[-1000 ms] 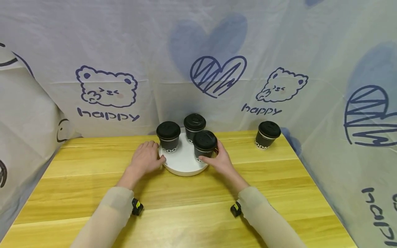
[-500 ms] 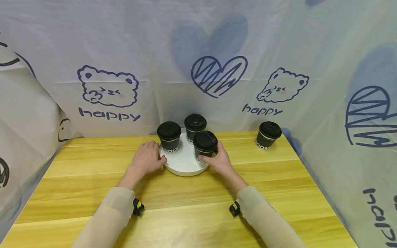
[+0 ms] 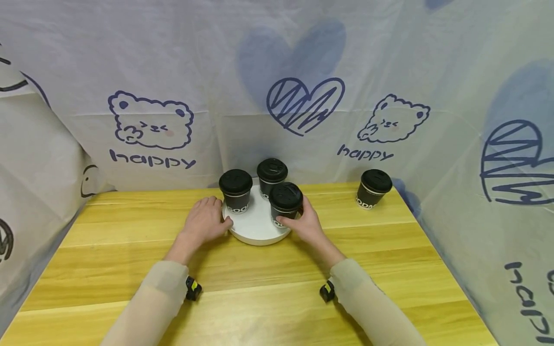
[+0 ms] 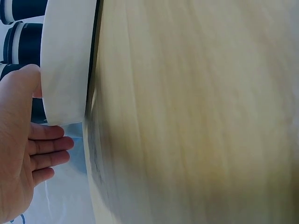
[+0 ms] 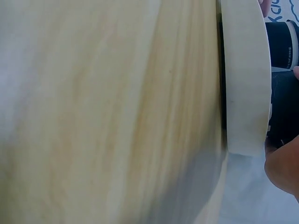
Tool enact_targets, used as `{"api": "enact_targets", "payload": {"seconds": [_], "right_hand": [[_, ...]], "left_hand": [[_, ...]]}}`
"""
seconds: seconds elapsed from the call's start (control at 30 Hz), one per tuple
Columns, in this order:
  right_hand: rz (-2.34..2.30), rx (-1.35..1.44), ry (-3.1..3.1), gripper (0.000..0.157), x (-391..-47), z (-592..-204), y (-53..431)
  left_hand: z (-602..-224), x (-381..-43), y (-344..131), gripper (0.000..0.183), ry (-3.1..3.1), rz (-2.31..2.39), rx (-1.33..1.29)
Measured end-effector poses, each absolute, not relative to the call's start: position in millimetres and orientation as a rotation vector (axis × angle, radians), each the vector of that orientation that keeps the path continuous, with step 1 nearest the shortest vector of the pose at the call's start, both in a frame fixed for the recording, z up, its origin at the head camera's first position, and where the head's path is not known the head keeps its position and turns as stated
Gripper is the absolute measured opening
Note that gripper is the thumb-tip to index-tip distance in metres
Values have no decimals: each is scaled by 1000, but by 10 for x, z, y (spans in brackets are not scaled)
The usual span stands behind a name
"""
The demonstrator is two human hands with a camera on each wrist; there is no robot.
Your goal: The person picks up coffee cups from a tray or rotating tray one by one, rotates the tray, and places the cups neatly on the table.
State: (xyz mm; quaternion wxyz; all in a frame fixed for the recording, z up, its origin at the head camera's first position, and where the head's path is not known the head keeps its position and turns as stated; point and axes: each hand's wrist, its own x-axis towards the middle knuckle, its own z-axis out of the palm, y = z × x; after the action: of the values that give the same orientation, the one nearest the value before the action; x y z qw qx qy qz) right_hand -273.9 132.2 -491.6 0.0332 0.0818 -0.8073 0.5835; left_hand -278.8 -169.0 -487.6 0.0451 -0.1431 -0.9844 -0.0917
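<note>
Head cam: right hand [image 3: 308, 224] grips the near cup [image 3: 284, 205], upright on the right of the tray [image 3: 255, 230]; left hand [image 3: 205, 220]'s farther off, at its left edge. Left wrist: fingers pretty straight. Right wrist: mostly cropped, grip's hard to judge.

3 cups [image 3: 283, 204] stand on a platform [image 3: 253, 227], left of 1 lone cup [image 3: 373, 189].

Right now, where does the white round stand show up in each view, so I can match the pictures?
Head: the white round stand sits slightly left of and below centre.
Left wrist: upper left, its rim seen side-on as an upright pale band.
Right wrist: right side, an upright pale band from the top edge to below mid-height.
Shared landmark: the wooden table.
</note>
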Motion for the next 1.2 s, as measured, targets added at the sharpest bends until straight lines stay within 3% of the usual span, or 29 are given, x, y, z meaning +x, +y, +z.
{"api": "enact_targets", "payload": {"seconds": [1.2], "right_hand": [[1739,277,-2445,83,-2694,-4622,1416]], "left_hand": [[-4879,-2794,-1689,55,-3017,-321,-421]]}}
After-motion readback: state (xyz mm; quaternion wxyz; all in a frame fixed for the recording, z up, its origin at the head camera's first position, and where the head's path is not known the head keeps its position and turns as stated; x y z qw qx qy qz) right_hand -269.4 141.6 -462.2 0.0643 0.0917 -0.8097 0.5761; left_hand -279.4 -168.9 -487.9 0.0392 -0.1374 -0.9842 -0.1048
